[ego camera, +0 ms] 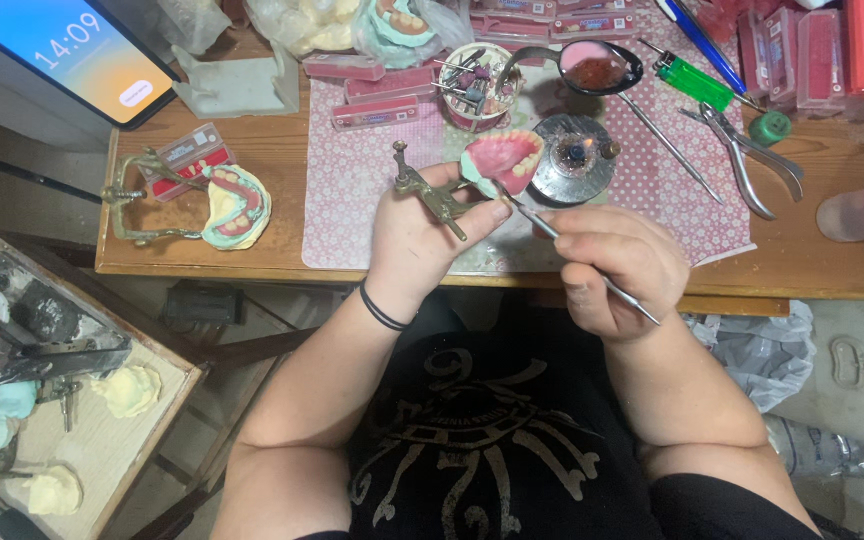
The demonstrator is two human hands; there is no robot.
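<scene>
Gripping a brass articulator [430,190] with a pink denture [505,160], the left hand [422,235] hovers over the table's [252,150] front edge; right hand [612,265] fingers pinch a metal tool [577,250] touching the wax.

1. A black short-sleeved shirt [492,440] was worn, printed across the front with a pale grey swirling design.
2. A thin black band [380,310] was worn around the left wrist.
3. Both forearms were left bare, the sleeves ending above the elbows.
4. No gloves or rings were seen on the left hand [422,235] or right hand [612,265].
</scene>
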